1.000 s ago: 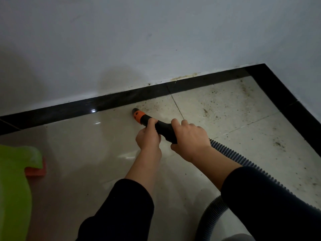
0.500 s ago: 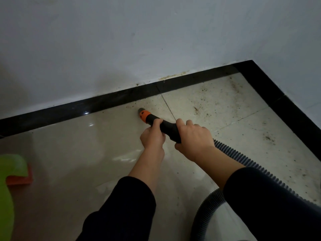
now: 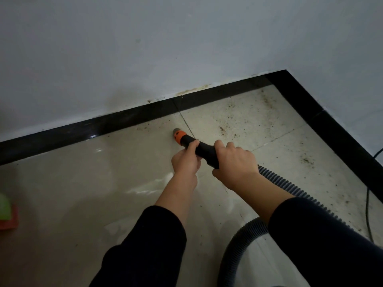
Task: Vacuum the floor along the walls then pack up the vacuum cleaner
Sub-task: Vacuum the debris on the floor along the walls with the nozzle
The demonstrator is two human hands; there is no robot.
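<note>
Since a second ago the orange nozzle (image 3: 178,134) has travelled rightward along the black skirting (image 3: 83,129), from well left of the tile joint (image 3: 187,125) to just beside it. The view has swung with it, so the green thing (image 3: 4,206) at the left edge has nearly slid out of sight and a thin black cable (image 3: 367,208) has come in at the right. The white wall (image 3: 145,48) fills the upper half, stained yellowish where it meets the skirting above the joint. Below it the pale glossy floor (image 3: 72,193) runs to the skirting, which turns a corner at the upper right. The tile right of the joint is peppered with dark dirt (image 3: 234,125); the tile left of it shows far less. A grey ribbed hose (image 3: 290,185) leaves the rear of the black handle (image 3: 205,151), passes behind the right forearm, and shows again as a loop reaching the lower edge. Both arms wear dark sleeves (image 3: 149,245) pushed up off the forearms. The right hand (image 3: 236,162) is wrapped over the rear of the handle, fingers curled round it. The left hand (image 3: 185,162) grips the handle further forward, thumb over the top, just behind the nozzle. The nozzle's mouth is down at the floor, near the skirting but apart from it; whether it touches the tile cannot be told. The cable lies on the floor along the right edge. The green thing sits over something orange-red (image 3: 9,222).
</note>
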